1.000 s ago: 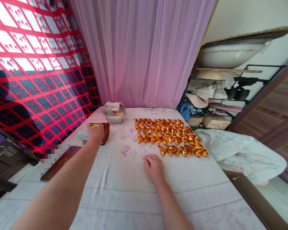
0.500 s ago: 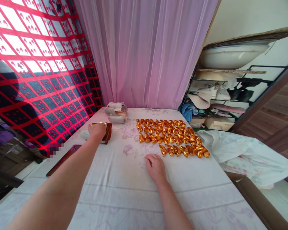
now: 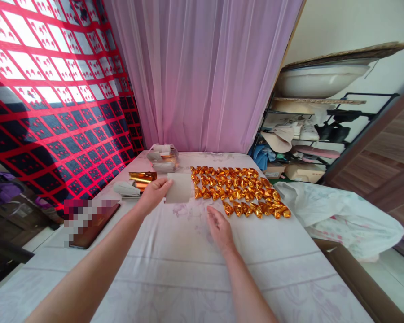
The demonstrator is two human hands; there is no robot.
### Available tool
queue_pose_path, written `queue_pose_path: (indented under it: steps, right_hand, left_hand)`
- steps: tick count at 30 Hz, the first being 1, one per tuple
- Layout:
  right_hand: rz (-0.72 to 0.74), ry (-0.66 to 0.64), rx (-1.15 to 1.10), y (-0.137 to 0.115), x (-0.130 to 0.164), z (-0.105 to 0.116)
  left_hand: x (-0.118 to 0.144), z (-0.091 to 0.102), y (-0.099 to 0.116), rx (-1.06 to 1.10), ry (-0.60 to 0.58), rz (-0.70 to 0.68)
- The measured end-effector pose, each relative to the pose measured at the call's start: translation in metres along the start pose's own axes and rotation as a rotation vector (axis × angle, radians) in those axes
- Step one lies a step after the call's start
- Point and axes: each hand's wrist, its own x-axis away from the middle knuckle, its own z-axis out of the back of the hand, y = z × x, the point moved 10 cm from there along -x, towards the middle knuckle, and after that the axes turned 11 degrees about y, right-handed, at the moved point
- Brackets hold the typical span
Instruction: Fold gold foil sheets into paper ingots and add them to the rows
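Note:
My left hand [image 3: 157, 192] pinches a square sheet of paper [image 3: 178, 188] by its left edge, its grey-white side facing me. Below the folded gold pieces my right hand [image 3: 219, 226] hovers or rests over the cloth, fingers slightly apart and nothing in them. Several rows of shiny folded gold-foil paper pieces [image 3: 237, 184] stand on the table at the right. Left of my left hand lie a stack of gold foil sheets [image 3: 143, 177] and a pile of pale paper [image 3: 126, 189].
A clear plastic bag of paper [image 3: 163, 157] sits at the table's far edge. The phone [image 3: 94, 229] lies at the left edge of the white tablecloth [image 3: 168, 269]. On the right are a white plastic bag [image 3: 350, 220], a cardboard box [image 3: 357, 278] and a loaded rack [image 3: 303, 134].
My left hand has moved right from the foil stack, carrying one sheet of paper. My right hand has shifted up slightly and its fingers have loosened.

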Motion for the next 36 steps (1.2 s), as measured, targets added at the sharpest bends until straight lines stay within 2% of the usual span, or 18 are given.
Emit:
queue_pose_path:
  steps: [3,6,10,15,19,23,26,29,32,36]
  right_hand:
    - [-0.099,-0.025,-0.195,0.003,-0.001,-0.002]
    - [-0.245,-0.092,-0.375,0.005,0.003,-0.009]
    - [-0.296,-0.183,-0.297,-0.001,0.008,-0.016]
    - [-0.27,-0.23,-0.185,-0.008,0.011,-0.018]
    - [-0.27,-0.274,-0.019,-0.005,0.014,-0.021]
    - [-0.297,-0.279,0.16,0.001,0.014,-0.019]
    - [-0.279,-0.286,0.22,0.003,0.013,-0.019]
    - [-0.281,-0.315,0.202,0.006,0.015,-0.021]
    - [-0.317,-0.372,0.157,0.009,0.017,-0.022]
    - [-0.388,-0.524,0.073,0.007,0.026,-0.02]
  left_hand:
    - [0.03,-0.031,-0.021,0.108,-0.097,0.099]
    - [0.051,-0.048,-0.038,0.175,-0.121,0.173]
    - [0.065,-0.056,-0.058,0.19,-0.112,0.215]
    - [0.068,-0.053,-0.084,0.083,-0.075,0.191]
    - [0.065,-0.042,-0.098,-0.133,-0.019,0.102]
    - [0.071,-0.036,-0.084,-0.34,-0.008,-0.097]
    - [0.086,-0.052,-0.065,-0.44,-0.133,-0.295]
    - [0.106,-0.075,-0.06,-0.523,-0.32,-0.416]
    - [0.118,-0.085,-0.067,-0.604,-0.407,-0.45]
    - [0.123,-0.085,-0.076,-0.667,-0.441,-0.462]
